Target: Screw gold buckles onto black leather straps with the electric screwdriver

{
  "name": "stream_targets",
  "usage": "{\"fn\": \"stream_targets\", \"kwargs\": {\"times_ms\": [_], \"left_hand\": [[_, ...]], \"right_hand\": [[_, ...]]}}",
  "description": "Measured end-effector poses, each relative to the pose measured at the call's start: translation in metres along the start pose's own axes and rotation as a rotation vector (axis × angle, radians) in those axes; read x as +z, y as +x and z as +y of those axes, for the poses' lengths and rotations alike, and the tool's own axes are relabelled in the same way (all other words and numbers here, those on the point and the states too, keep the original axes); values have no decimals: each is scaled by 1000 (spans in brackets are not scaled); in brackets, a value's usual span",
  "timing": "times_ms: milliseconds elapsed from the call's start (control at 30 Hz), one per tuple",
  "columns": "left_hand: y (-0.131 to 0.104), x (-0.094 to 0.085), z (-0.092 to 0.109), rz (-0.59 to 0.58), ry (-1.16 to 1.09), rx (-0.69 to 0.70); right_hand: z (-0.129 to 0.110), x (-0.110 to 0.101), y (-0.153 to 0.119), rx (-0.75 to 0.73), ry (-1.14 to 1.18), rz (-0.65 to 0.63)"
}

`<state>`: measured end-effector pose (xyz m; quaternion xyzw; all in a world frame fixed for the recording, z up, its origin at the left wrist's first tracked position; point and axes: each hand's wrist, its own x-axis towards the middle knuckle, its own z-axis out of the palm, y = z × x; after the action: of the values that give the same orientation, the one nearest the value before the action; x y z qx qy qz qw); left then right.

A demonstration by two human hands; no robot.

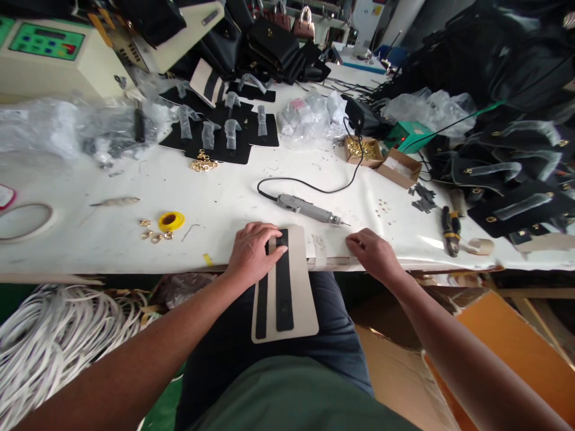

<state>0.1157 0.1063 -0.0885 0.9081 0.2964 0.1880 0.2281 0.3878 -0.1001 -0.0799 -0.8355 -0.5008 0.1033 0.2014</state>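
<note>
A cream panel [302, 281] with two black strips [284, 287] lies over the table's front edge, its lower part above my lap. My left hand [257, 250] grips its upper left part, thumb and fingertips on the wider strip near the top. To the right, my right hand [372, 251] is at the table edge, fingers pinched together; whatever may be between them is too small to make out. A grey electric screwdriver [305, 208] with a black cord lies just beyond both hands, its bit pointing toward the right hand. Tiny gold fittings [383, 206] are scattered farther right.
Pliers [450, 230] and a tape roll [480, 246] lie at the right. Yellow tape [171, 221] and gold rings [155, 237] lie left. Behind are a box of gold hardware [363, 149], black pieces with wrapped handles [227, 134] and a green box [408, 136].
</note>
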Motion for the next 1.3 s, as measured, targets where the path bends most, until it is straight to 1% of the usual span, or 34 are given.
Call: {"fn": "stream_targets", "kwargs": {"times_ms": [100, 167, 233, 333, 400, 467, 567, 633, 767, 867, 900, 967, 1033, 1100, 1133, 1200, 1300], "left_hand": [[0, 0, 0, 1, -1, -1], [0, 0, 0, 2, -3, 2], [0, 1, 0, 3, -4, 5], [-2, 1, -1, 6, -6, 2], [-3, 2, 0, 6, -10, 1], [-4, 1, 1, 9, -17, 1], [-4, 1, 3, 11, -30, -5], [-4, 1, 3, 8, -39, -15], [-6, 1, 2, 9, -59, -1], [-7, 1, 0, 15, -63, 16], [-7, 1, 0, 13, -64, 22], [-8, 0, 0, 8, -62, 34], [-7, -1, 1, 5, -57, 38], [-7, -1, 2, 4, -51, 32], [-7, -1, 2, 3, -50, 28], [-6, -1, 3, -1, -47, 16], [-6, -2, 4, -13, -40, -1]], "right_hand": [[2, -6, 7, 27, 105, -33], [2, -10, 14, 44, 129, -54], [2, -12, 19, 35, 86, -85], [2, -11, 20, -14, -100, -109], [2, -8, 18, -56, -226, -85], [2, -4, 15, -86, -288, -26], [3, 1, 11, -100, -268, 81], [4, 4, 10, -99, -239, 118], [5, 3, 10, -73, -250, 134], [0, 1, 10, -53, -234, 80], [-6, 0, 10, -48, -187, 52], [-24, 2, 12, -30, -12, -25], [-51, 6, 16, -3, 218, -131], [-80, 13, 22, -1, 389, -241], [-94, 17, 27, -19, 431, -282], [-117, 26, 36, -77, 447, -324], [-134, 37, 47, -148, 382, -328]]}}
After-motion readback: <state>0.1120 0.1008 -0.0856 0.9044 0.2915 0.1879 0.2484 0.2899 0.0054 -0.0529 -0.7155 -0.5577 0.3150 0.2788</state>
